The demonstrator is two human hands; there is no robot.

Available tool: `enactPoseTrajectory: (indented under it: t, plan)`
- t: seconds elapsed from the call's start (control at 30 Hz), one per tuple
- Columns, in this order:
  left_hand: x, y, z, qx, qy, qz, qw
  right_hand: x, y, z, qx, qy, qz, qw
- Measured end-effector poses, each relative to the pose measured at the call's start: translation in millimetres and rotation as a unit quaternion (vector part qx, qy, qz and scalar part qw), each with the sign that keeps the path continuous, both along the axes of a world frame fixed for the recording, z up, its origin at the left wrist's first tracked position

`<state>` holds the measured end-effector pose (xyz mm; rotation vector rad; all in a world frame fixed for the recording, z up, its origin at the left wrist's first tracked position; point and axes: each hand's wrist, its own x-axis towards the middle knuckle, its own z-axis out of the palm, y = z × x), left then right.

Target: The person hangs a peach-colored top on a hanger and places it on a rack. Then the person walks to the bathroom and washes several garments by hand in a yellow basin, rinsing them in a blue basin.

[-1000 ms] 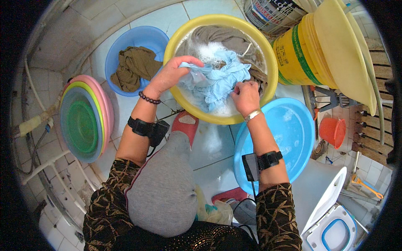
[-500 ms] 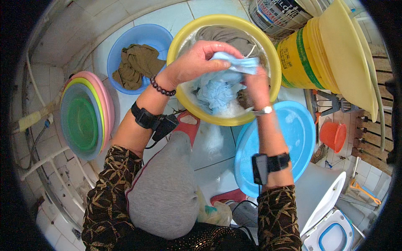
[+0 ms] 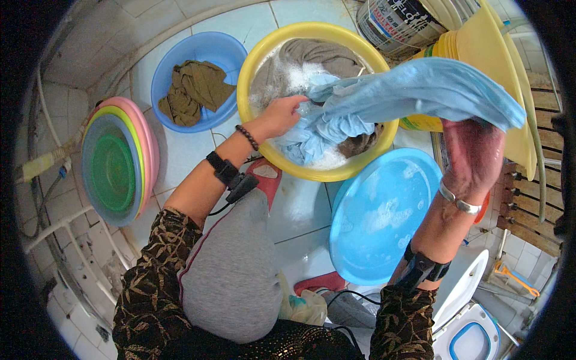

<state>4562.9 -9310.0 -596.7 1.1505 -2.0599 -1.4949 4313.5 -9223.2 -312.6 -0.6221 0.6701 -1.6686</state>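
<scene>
A wet light blue garment (image 3: 414,90) stretches from the yellow basin (image 3: 245,102) out to the right, its lower part bunched in soapy water. My right hand (image 3: 474,153) is raised beyond the basin's right side and grips the far end, its fingers hidden under the cloth. Over the basin's left part, my left hand (image 3: 281,117) has its fingers bent together at the garment's near edge, apparently pinching it. Grey-brown cloth (image 3: 318,53) soaks among suds at the back of the basin. A darker brown piece (image 3: 358,143) shows under the blue fabric.
A blue basin (image 3: 161,78) with a brown garment (image 3: 201,90) stands back left. Stacked coloured basins (image 3: 114,171) lean at the left. A light blue basin (image 3: 384,228) with suds is tilted near right. Buckets (image 3: 399,27) and a large yellow basin (image 3: 501,90) stand back right.
My right hand has swung right and toward me, drawing the blue garment out long. My left hand has dropped left and lower, to the basin's left part. The basins stay put.
</scene>
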Motion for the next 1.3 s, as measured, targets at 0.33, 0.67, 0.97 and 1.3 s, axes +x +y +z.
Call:
enactPoseTrajectory:
  t: [0.33,0.67,0.97,1.3]
  plan:
    - [-31,-6,-10,0.120,0.034,-0.069,0.990,-17,19,42,-0.088,0.026,0.000,0.996]
    - [-19,34,-3,-0.124,-0.018,-0.139,0.982,-30,22,46,-0.140,0.056,0.036,0.988]
    - [24,-19,55,0.235,0.166,0.103,0.952,-35,14,1,0.025,0.163,-0.193,0.967]
    - [-7,-31,193,0.002,0.298,0.096,0.950,-11,-4,-129,0.272,0.591,-0.048,0.757]
